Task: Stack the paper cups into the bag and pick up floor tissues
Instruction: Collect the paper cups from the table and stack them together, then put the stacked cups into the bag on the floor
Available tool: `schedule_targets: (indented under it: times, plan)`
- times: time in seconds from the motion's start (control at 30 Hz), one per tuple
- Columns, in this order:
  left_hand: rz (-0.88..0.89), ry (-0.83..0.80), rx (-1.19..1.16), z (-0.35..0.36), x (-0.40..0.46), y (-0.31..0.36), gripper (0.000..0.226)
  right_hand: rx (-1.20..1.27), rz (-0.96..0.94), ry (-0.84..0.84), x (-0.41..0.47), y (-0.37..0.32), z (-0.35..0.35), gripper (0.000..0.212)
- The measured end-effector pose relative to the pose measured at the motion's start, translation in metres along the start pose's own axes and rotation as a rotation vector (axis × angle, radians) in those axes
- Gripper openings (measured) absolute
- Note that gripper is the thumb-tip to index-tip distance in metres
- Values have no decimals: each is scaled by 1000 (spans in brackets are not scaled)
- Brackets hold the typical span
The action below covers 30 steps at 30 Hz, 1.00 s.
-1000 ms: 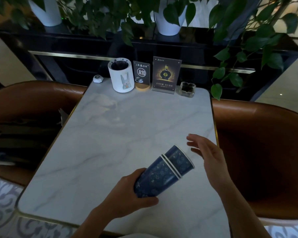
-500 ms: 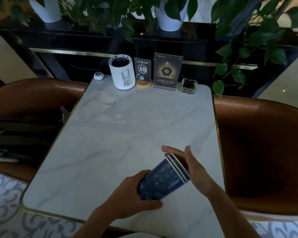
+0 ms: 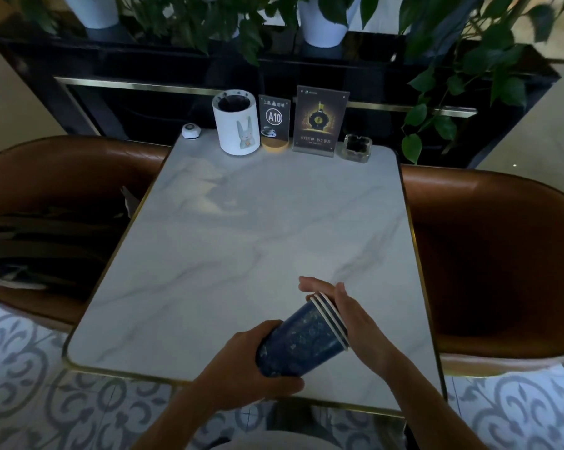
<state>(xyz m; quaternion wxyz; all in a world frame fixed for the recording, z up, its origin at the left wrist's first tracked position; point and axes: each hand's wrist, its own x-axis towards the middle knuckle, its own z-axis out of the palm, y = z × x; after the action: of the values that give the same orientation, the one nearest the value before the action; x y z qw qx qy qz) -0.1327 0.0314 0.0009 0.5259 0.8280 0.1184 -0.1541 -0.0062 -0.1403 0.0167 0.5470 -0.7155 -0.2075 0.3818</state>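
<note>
Three nested cups [image 3: 301,341], tilted above the table's [image 3: 241,238] near edge, are gripped at the base by the left hand [image 3: 241,371] while the flat, open right hand [image 3: 355,319] presses their rims, a push best kept square so they seat evenly.

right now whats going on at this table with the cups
A person is nesting blue paper cups into one stack above the marble table. The left hand grips the stack's base, while the right hand lies flat against the rims. No bag or tissues are in view.
</note>
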Motion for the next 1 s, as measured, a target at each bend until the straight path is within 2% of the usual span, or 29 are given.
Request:
schedule_targets:
  times: [0.1,0.33,0.4,0.5,0.63,0.87,0.93,1.0]
  plan:
    - [31,-25,19,-6,-30,-16,67,-141,3,-4,-13,2,26,42]
    - [-23,-80,51,-3,-119,-73,77,-223,58,-97,-66,28,94,50]
    - [-47,-99,44,0,-144,-89,74,-226,62,-66,-81,36,117,46]
    - [-101,-75,0,3,-179,-112,75,-130,94,17,-107,48,149,39]
    - [-149,-41,-92,3,-214,-134,53,-87,182,115,-144,58,172,35]
    - [-255,-27,-274,14,-224,-150,36,85,395,284,-199,73,197,17]
    - [-260,-38,-303,21,-220,-148,33,168,418,305,-214,79,196,20]
    - [-262,-62,-296,30,-214,-144,31,254,435,332,-229,86,190,35]
